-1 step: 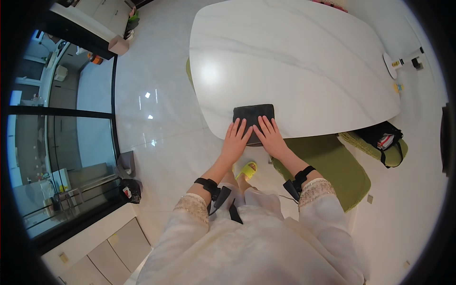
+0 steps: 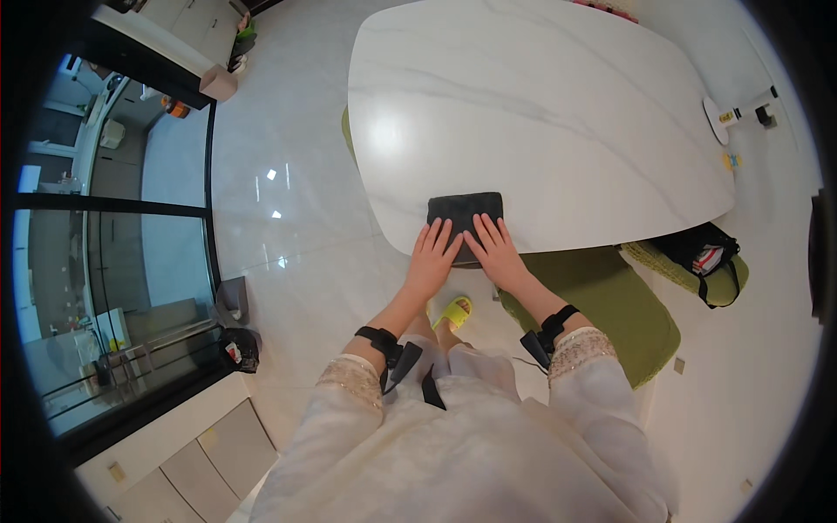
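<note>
Fingers [image 2: 440, 234] of both hands lie flat and slightly spread, gripping nothing — the left hand [image 2: 432, 257] and right hand [image 2: 497, 253] press side by side on the near half of a dark folded cloth [image 2: 465, 209]. It sits at the table [image 2: 540, 105] edge, just above frame centre. It looks soft, light and limp — best taken by pinching its corners or folded edge.
</note>
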Demonstrator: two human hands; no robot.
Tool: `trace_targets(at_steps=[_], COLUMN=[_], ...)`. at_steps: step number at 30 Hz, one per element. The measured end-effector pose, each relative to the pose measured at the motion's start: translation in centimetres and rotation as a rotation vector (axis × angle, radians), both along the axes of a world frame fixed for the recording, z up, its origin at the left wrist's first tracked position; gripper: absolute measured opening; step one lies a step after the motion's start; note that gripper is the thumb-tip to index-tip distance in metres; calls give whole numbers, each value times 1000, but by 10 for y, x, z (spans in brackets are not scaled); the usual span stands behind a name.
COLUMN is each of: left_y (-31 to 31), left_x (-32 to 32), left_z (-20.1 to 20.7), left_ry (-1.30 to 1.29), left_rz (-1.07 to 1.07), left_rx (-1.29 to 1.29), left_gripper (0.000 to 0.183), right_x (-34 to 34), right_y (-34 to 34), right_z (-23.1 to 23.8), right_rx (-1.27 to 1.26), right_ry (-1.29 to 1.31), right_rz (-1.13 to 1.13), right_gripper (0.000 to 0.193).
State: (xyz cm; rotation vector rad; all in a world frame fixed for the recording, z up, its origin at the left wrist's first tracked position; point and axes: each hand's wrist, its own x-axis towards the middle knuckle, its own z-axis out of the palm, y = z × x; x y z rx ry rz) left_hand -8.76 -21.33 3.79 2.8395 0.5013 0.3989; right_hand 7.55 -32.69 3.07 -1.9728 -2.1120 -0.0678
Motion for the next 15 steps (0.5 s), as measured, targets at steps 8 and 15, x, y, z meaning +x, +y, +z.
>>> trace_targets(at_steps=[8, 15], left_y=[16, 57], left_x=[-9, 28], left_z=[65, 86], left_ry=[302, 15], left_rz=[-241, 258], left_rx=[-434, -242], left_gripper=[34, 67], right_x=[14, 34], right_y=[-9, 36], right_z=[75, 102], right_rx=[-461, -171], right_ry=[549, 669], right_rz=[-6, -378], right_gripper=[38, 47])
